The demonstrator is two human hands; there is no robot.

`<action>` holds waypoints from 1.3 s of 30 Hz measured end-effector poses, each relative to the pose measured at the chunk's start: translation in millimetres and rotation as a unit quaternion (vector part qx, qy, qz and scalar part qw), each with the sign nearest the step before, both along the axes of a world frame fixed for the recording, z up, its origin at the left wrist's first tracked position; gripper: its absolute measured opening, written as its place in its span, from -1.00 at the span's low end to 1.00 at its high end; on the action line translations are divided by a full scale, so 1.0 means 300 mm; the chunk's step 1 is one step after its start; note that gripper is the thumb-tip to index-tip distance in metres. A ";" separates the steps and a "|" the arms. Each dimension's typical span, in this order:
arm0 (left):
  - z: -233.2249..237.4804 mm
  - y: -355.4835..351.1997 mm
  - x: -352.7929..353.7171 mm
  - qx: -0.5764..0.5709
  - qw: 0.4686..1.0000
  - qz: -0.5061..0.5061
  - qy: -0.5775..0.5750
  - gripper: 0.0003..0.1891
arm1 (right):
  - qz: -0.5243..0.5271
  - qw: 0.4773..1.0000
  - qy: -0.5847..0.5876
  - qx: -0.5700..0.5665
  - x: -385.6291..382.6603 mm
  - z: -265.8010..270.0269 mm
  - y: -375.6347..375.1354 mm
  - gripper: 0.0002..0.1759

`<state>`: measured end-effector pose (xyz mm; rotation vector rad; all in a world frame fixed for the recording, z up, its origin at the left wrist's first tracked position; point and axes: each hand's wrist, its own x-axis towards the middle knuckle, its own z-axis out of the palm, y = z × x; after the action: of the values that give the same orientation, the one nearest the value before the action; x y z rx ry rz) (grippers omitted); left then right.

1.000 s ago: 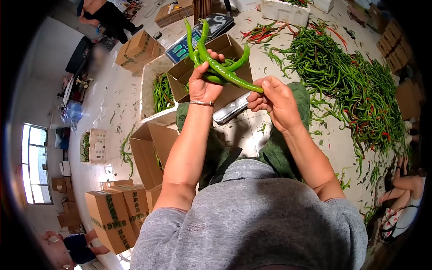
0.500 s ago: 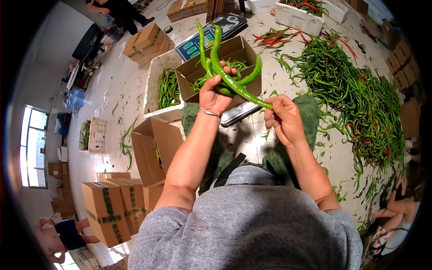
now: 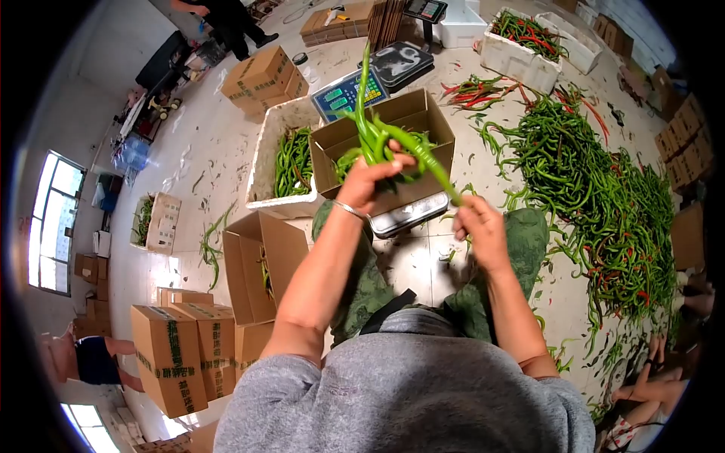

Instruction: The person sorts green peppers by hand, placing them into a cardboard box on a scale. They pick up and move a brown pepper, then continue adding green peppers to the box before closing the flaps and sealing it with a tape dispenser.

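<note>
My left hand [image 3: 368,183] is closed around several long green chili peppers [image 3: 365,127]. One of them points straight up past my fingers. Slanting down to the right from the bunch is a long green chili pepper [image 3: 427,157], and its lower end meets the closed fingertips of my right hand [image 3: 483,230], slightly blurred. Both hands are above my lap, just in front of an open cardboard box [image 3: 323,158] with green peppers inside. A digital scale [image 3: 349,97] stands behind that box, and a flat metal-topped device [image 3: 408,217] lies before it.
A white foam box [image 3: 257,177] of green peppers adjoins the cardboard box. To the right spreads a large pepper heap [image 3: 604,204], mostly green with some red. Another open carton [image 3: 245,264] and stacked cartons [image 3: 170,355] are at left. A person [image 3: 230,26] stands at the far left.
The view has tilted, so the surroundings sit lower. The bunch in my left hand has turned, and the curved pepper sticking out to the right has shifted. My right hand stays at the long pepper's end.
</note>
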<state>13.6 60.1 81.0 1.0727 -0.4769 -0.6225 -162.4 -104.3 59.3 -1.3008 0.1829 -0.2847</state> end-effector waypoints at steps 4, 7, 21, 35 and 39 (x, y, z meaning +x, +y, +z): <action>0.118 0.061 0.183 0.184 0.969 0.055 -0.156 -0.64 | -0.066 0.998 -0.016 -0.015 -0.009 0.051 -0.126 -0.72; 0.119 0.094 0.347 0.280 0.938 0.018 -0.204 -0.62 | -0.087 0.996 -0.016 -0.011 -0.020 0.067 -0.187 -0.74; 0.062 0.038 0.462 0.340 0.784 0.209 -0.475 -0.46 | -0.130 0.986 -0.105 -0.029 0.132 0.224 -0.350 -0.65; -0.010 0.006 0.467 0.456 0.786 0.059 -0.413 -0.76 | -0.090 0.981 0.093 -0.144 0.589 -0.036 -0.499 -0.65; -0.135 -0.020 0.515 0.536 0.745 0.109 -0.381 -0.72 | -0.149 0.987 0.054 -0.032 0.587 0.000 -0.550 -0.64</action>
<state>168.1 54.2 40.5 2.5023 -0.6908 -0.1579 13.7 -269.3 59.3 -1.3535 0.4656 -0.4769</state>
